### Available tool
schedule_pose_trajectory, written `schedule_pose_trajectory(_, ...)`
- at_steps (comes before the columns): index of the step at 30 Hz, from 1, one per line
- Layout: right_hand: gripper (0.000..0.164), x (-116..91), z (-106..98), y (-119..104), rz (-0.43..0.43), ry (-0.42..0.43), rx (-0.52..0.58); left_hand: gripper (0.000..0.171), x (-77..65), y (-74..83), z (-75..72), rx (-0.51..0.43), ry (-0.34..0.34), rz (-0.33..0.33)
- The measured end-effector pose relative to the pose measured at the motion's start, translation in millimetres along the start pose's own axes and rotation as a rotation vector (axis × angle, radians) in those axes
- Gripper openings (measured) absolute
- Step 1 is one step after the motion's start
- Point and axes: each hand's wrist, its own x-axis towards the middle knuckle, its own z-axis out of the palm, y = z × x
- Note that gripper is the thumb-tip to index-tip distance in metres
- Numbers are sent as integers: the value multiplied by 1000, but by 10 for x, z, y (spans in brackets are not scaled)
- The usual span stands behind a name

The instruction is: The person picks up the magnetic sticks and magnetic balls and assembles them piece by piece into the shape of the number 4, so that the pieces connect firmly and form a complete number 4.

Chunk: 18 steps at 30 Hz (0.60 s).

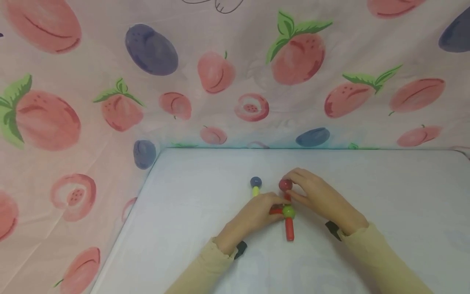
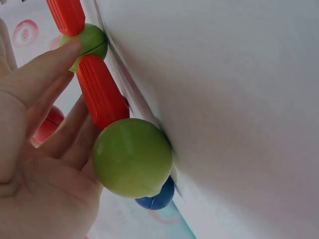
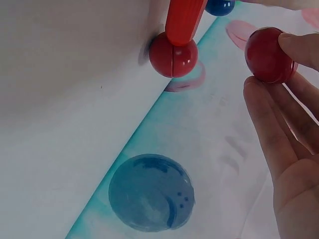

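My left hand [image 1: 257, 210] pinches a glossy green ball [image 1: 289, 212] in a joined set of toy balls and rods. One red rod [image 1: 289, 229] points from that ball toward me, and another red rod [image 2: 102, 92] links it to a second green ball [image 2: 132, 157], hidden under the hand in the head view. Between thumb and fingers, my right hand [image 1: 317, 196] holds a red ball [image 3: 268, 55] above the table. Lower down, the right wrist view has another red ball [image 3: 172, 62] at the end of a red rod [image 3: 184, 20].
Behind my left hand is a blue ball [image 1: 256, 182] on a yellow-green rod [image 1: 256, 191]. The white table [image 1: 198, 183] reaches a fruit-print cloth [image 1: 253, 139] at its back edge and along the left side.
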Motion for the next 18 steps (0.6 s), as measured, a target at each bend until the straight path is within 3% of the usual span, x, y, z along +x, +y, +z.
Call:
schedule_pose_trajectory(4, 39, -57, -20, 4, -26, 26, -2, 36, -32, 14, 2, 39, 21, -5)
schedule_pose_trajectory(9, 44, -127, -52, -12, -42, 39, -29, 34, -62, 30, -20, 78, 40, 39)
schedule_pose_trajectory(18, 42, -247, -116, -20, -91, 76, -13, 26, -26, -6, -14, 114, 48, 238)
